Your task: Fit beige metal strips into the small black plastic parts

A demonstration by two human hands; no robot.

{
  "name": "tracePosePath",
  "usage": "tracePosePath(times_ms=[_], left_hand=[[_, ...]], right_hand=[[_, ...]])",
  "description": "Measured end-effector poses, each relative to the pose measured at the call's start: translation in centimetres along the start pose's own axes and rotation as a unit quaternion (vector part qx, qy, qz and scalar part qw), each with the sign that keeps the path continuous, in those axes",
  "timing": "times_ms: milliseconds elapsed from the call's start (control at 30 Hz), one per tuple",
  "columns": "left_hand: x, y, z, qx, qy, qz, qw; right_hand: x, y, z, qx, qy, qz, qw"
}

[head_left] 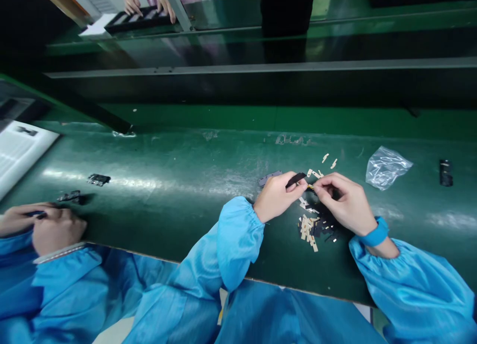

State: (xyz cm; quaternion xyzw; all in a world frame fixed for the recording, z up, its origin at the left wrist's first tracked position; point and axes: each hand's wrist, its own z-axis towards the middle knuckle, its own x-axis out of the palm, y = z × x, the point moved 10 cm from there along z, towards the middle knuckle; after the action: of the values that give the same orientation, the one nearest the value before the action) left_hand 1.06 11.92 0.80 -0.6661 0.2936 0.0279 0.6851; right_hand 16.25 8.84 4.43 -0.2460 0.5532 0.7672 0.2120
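Observation:
My left hand [276, 195] is closed round a small black plastic piece [296, 179] that sticks out past the thumb. My right hand [345, 201] pinches a tiny beige part [310, 187] against the tip of that black piece. Both hands hover over a heap of small beige and black parts [315, 227] on the green bench top [179, 175]. A flat dark grey piece [269, 178] lies just beyond my left hand. Both arms wear blue sleeves, and a blue band sits on the right wrist.
A crumpled clear plastic bag [385, 166] and a black part [445, 173] lie to the right. A co-worker's hands [44, 224] in blue sleeves work at the left, near small black pieces [98, 179]. Another person's hands [147, 3] rest on a black tray across the conveyor.

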Motion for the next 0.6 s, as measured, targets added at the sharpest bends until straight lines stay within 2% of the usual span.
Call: tracePosePath(times_ms=[100,233,367,600], left_hand=[[-0.4,-0.3,-0.1,0.005,-0.026,-0.001,1.000],[-0.3,-1.3,-0.4,0.057,-0.041,0.019,0.997],[0.2,-1.8,-0.6,0.104,-0.047,0.048,0.992],[0.5,-1.3,-0.5,0.087,-0.029,0.029,0.995]], right_hand=[[-1.0,1.3,-0.3,-0.051,-0.067,-0.040,0.996],[0.1,1.9,-0.5,-0.080,-0.022,-0.024,0.996],[0.2,1.8,-0.6,-0.081,-0.026,-0.030,0.996],[0.1,1.6,-0.5,-0.073,-0.045,-0.037,0.996]])
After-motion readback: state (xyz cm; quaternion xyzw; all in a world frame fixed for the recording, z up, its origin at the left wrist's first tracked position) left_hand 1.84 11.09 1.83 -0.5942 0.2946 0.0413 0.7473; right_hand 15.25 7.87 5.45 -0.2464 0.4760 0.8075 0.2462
